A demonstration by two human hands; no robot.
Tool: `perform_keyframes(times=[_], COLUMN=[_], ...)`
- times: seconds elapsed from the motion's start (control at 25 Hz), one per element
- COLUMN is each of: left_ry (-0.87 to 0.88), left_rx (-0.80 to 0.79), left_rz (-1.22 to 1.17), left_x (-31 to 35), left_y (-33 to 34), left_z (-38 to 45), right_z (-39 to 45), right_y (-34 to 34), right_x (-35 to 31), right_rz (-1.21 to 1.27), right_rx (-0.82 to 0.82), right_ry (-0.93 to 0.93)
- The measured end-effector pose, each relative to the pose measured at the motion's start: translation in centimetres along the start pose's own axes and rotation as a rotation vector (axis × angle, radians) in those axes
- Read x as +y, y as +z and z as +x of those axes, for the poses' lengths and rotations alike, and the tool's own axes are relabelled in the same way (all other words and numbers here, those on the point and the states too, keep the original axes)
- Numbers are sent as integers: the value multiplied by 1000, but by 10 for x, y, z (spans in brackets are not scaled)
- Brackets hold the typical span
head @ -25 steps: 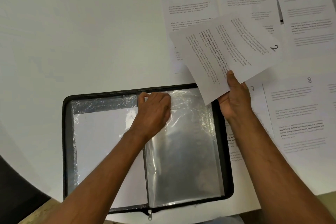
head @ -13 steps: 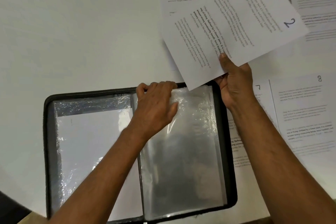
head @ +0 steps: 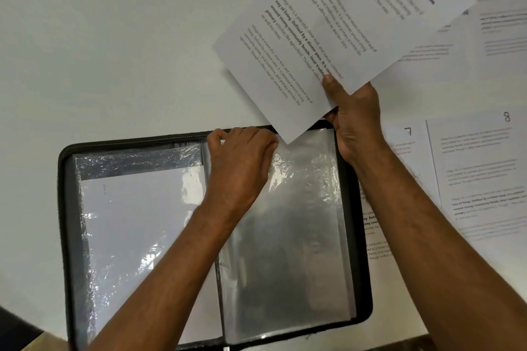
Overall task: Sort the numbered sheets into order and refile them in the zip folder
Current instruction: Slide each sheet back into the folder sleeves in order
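Our left hand (head: 242, 159) pinches the sleeve (head: 288, 222) mouth at the zip folder (head: 362, 236)'s far edge. Our right hand (head: 353, 120) grips sheet 2 (head: 342, 25) just beyond, skewed across that opening.

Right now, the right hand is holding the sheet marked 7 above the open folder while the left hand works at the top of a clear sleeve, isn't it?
Not quite: the sheet in the right hand is marked 2, as the head view shows. Sheet 7 lies on the table. The rest stands: the left hand is at the top of a clear sleeve in the open folder.

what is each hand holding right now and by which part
Right hand pinches sheet 2 at its lower edge. Left hand grips the top edge of a clear sleeve.
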State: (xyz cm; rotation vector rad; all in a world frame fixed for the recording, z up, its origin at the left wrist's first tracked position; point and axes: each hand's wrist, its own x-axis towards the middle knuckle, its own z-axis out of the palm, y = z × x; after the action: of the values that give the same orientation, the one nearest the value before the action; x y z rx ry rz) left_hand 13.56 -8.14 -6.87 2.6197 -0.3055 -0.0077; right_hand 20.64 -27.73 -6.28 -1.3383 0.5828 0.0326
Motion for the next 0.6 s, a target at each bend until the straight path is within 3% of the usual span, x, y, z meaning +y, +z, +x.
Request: perform_keyframes(times=[0.6], left_ry=[-41], left_rx=[5], left_rz=[-47], left_x=[0], left_y=[0], left_z=[3], right_z=[2], right_y=[-23], right_x=[-1], right_rz=[-310], right_rx=[-329], right_ry=[-33])
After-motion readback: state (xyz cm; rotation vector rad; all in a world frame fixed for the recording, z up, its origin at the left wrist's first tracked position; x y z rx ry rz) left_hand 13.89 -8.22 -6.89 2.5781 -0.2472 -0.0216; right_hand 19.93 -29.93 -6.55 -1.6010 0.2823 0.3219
